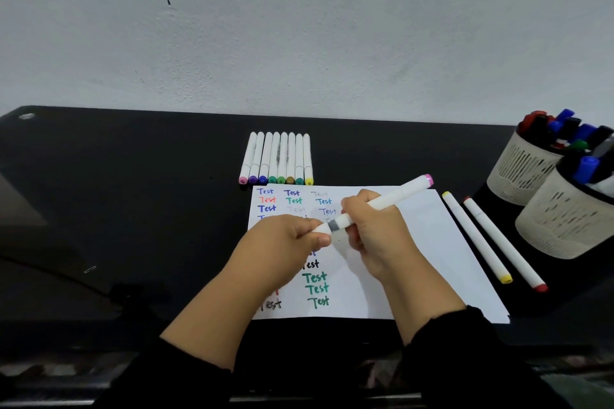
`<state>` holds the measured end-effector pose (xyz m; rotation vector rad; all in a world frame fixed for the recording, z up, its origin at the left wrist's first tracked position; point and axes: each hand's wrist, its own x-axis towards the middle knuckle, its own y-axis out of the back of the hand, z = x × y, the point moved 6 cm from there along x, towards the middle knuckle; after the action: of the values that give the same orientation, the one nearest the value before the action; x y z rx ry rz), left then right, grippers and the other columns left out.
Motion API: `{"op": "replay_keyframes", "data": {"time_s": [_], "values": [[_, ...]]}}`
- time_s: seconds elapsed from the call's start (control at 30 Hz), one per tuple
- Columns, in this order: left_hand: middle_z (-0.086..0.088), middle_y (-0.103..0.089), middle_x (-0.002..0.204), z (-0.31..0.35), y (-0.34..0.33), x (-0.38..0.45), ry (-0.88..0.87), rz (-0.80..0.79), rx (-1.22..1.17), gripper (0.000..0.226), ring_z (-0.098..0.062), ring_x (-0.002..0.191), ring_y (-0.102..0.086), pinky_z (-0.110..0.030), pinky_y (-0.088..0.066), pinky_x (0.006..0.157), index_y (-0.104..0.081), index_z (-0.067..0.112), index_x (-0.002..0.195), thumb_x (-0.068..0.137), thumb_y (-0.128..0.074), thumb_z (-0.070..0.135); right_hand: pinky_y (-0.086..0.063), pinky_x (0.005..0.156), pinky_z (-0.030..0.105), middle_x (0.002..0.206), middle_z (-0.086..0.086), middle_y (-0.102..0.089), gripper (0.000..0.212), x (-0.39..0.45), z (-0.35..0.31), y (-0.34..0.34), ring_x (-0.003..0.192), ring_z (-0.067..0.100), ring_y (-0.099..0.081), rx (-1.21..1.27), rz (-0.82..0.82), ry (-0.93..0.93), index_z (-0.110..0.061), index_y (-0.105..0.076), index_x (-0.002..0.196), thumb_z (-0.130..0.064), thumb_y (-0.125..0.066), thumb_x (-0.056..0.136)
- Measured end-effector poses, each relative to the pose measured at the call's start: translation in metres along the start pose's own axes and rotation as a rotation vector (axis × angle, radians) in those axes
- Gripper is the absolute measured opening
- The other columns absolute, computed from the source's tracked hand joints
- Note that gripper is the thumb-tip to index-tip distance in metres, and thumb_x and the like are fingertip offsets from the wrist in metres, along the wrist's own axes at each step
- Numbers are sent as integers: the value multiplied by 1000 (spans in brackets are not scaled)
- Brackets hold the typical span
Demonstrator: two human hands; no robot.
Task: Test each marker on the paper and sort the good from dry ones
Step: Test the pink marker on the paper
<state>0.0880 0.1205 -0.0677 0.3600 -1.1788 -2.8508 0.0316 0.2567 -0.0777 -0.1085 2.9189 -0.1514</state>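
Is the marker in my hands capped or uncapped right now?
Partly uncapped: the left hand grips the cap, a grey collar showing on the marker.

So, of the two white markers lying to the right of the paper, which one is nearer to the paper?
The white marker with yellow cap; the red-capped marker lies farther right.

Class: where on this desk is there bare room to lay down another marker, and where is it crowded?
Bare: the dark desk left of the paper. Crowded: the right side, with two loose markers beside two pen holders, and behind the paper, a row of eight markers.
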Motion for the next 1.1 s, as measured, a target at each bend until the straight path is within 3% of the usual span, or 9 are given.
{"op": "replay_keyframes", "data": {"time_s": [0.1, 0.17, 0.23, 0.33, 0.4, 0.5, 0.73, 1.0, 1.1], "values": [[20, -57, 77, -10, 8, -3, 45, 18, -124, 12, 2, 69, -49, -19, -43, 65, -67, 40, 92, 89, -56, 42, -20, 41, 18, 54, 1, -36, 31, 7, -6, 19, 41, 7, -28, 45, 43, 17, -16, -40, 62, -3, -50, 88], [23, -59, 90, -5, 9, -5, 4, 72, -103, 21, 4, 76, -48, -13, -38, 64, -63, 40, 109, 89, -56, 41, -22, 40, 19, 52, 1, -36, 29, 8, -3, 23, 43, 8, -28, 14, 57, 3, -15, -41, 63, -5, -51, 88], [16, -58, 120, -1, 5, -6, -19, 119, -46, 35, 1, 93, -48, -16, -36, 68, -56, 37, 125, 90, -55, 41, -23, 38, 18, 49, 1, -38, 28, 6, 0, 21, 43, 10, -29, 13, 70, -3, -14, -43, 63, -9, -53, 89], [11, -51, 135, -5, 7, -5, -1, 178, -49, 41, -6, 111, -50, -18, -37, 75, -53, 34, 130, 90, -56, 42, -28, 40, 19, 47, -1, -47, 30, 5, -4, 26, 41, 8, -36, -37, 93, 51, -13, -52, 66, -25, -57, 92], [10, -50, 137, -9, 9, -2, 6, 193, -31, 42, -10, 122, -46, -19, -33, 82, -52, 33, 131, 90, -56, 42, -32, 42, 19, 52, 1, -56, 27, 6, -7, 30, 42, 7, -41, -88, 66, 94, -13, -60, 75, -35, -58, 92], [10, -49, 138, -12, 8, 3, 7, 194, -14, 43, -11, 126, -44, -20, -33, 85, -51, 34, 131, 89, -56, 44, -36, 49, 20, 56, -3, -60, 17, 6, -7, 32, 51, 9, -46, -207, 14, 145, -14, -62, 78, -28, -68, 86], [10, -46, 141, -15, 5, 11, -18, 201, 28, 43, -10, 128, -40, -20, -32, 89, -49, 35, 133, 91, -52, 45, -34, 53, 24, 55, 5, -45, 40, 8, 1, 27, 56, 16, -44, -420, 120, 207, -15, -34, 61, -25, -64, 85], [9, -48, 139, -16, 3, 15, -5, 198, 35, 43, -10, 125, -44, -21, -34, 86, -49, 36, 133, 91, -51, 46, -32, 49, 20, 62, 8, -46, 37, 10, 6, 18, 58, 15, -41, -561, 78, 263, -14, -33, 63, -21, -59, 89], [9, -48, 139, -16, 2, 15, -11, 204, 34, 44, -10, 124, -44, -21, -33, 85, -49, 35, 133, 91, -52, 46, -35, 54, 25, 67, 11, -51, 37, 10, 8, 15, 60, 15, -44, -589, 55, 263, -14, -35, 64, -25, -59, 89]]}}
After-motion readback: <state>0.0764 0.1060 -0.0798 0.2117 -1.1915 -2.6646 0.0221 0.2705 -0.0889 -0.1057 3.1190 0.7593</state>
